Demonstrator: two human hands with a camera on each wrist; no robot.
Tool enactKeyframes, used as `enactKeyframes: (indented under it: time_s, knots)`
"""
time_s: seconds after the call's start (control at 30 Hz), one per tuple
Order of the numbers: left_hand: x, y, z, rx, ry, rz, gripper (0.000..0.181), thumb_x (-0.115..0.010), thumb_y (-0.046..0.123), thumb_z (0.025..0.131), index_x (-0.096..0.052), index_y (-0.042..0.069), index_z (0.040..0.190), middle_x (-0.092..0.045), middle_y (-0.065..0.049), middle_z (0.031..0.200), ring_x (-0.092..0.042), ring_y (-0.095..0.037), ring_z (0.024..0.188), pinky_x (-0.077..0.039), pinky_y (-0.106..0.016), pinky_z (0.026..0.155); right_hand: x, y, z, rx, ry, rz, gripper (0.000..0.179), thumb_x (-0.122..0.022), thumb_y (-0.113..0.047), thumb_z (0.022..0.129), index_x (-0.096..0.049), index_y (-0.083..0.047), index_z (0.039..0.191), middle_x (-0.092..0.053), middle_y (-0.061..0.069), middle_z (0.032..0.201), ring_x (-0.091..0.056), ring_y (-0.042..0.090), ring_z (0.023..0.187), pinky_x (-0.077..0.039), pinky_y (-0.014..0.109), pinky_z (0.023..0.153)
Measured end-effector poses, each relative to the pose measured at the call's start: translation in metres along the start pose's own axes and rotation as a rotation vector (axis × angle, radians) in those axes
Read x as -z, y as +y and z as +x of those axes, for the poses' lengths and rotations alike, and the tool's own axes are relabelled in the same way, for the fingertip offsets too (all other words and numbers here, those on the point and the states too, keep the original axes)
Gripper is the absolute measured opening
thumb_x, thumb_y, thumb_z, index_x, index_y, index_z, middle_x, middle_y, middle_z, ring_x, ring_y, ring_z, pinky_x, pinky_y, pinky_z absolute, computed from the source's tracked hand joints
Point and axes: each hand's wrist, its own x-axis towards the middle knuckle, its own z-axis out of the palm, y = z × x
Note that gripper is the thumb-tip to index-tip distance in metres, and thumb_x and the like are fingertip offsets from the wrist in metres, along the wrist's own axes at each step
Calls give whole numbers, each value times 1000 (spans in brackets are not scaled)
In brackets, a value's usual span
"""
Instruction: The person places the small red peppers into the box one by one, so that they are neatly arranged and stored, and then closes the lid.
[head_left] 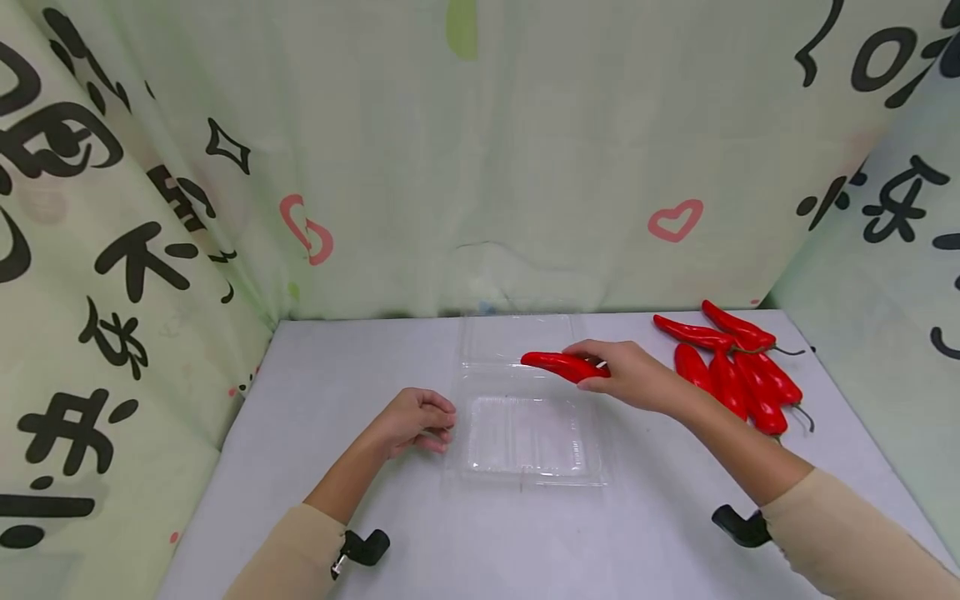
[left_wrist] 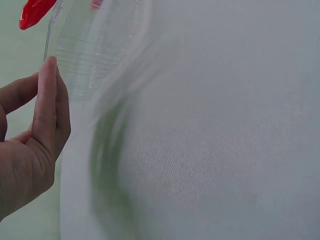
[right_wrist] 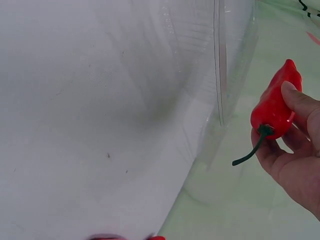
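A long red pepper (head_left: 553,362) is held by its stem half in my right hand (head_left: 626,375), above the hinge area of a clear plastic clamshell box (head_left: 486,442). In the right wrist view, thumb and fingers wrap the pepper (right_wrist: 278,102), and its green stem (right_wrist: 250,152) hangs free, pointing down and left. The box lies unfolded on the table, one half nearer me and the other toward the back. At its left edge is my left hand (head_left: 416,423), fingers loosely bent. The left wrist view shows that hand (left_wrist: 37,125) with fingertips right at the plastic edge and nothing held.
Several red peppers (head_left: 738,371) lie heaped on the table's right side, some with curved green stems. The white table (head_left: 337,358) meets a pale curtain (head_left: 525,150) with printed characters behind it and on both sides. Black wrist mounts (head_left: 366,547) sit at both sleeves.
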Motion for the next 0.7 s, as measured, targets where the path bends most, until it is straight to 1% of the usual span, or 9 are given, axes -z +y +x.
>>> enactKeyframes:
  time_s: [0.3,0.5,0.63,0.7]
  knots:
    - [0,2,1,-10,-1,7,15,-66,-1,96,-62,-7,109,-68,-9,88,-68,-17,70,-65,-32,62,-10,-6,10,19,-35,16,55,-79,-20,92,-59,-13,143,-70,7,118,-63,22,103,-62,32,80]
    - [0,3,0,-1,1,17,15,-67,0,96,-62,-7,109,-67,-10,88,-68,-17,71,-65,-32,63,-15,-13,15,23,-78,11,54,-79,-19,92,-60,-13,142,-70,5,116,-63,20,101,-60,28,78]
    - [0,3,-1,0,6,19,16,-67,1,96,-62,-7,109,-67,-11,89,-67,-18,71,-65,-33,63,-21,-19,21,13,-102,6,54,-80,-18,91,-61,-12,141,-70,5,116,-63,20,102,-61,28,79]
    - [0,4,-1,3,10,29,17,-68,2,96,-62,-7,109,-68,-11,90,-67,-18,71,-65,-33,64,-24,-21,23,25,-111,1,53,-81,-16,90,-62,-10,140,-70,6,117,-63,21,103,-62,29,80]
